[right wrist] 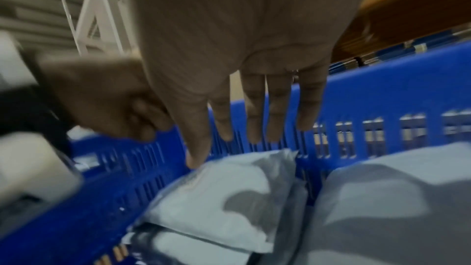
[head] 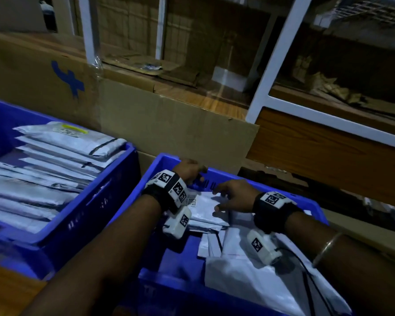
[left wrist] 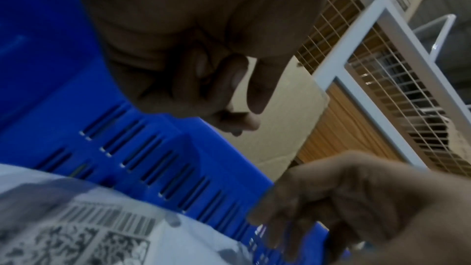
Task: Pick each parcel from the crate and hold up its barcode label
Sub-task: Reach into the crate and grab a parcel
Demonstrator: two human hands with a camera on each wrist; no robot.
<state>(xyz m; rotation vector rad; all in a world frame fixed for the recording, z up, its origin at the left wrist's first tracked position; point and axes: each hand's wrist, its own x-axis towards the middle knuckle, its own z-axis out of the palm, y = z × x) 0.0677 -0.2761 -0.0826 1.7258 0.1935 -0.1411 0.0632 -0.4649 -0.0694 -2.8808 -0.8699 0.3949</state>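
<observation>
The blue crate (head: 169, 293) on the right holds several grey-white parcels. My right hand (head: 233, 195) hovers flat over a small parcel (head: 205, 208) near the far wall, fingers straight and spread. In the right wrist view its thumb tip touches that parcel (right wrist: 216, 198). A barcode label (left wrist: 84, 229) on a parcel lies face up just under my left wrist. My left hand (head: 192, 172) is at the crate's far rim, its fingers (left wrist: 229, 80) curled into the palm with nothing seen in them.
A second blue crate (head: 89, 201) on the left is stacked with flat parcels. A large parcel (head: 249, 281) fills the near right of the working crate. Cardboard sheets (head: 169, 124) and a white shelf frame (head: 271, 76) stand behind the crates.
</observation>
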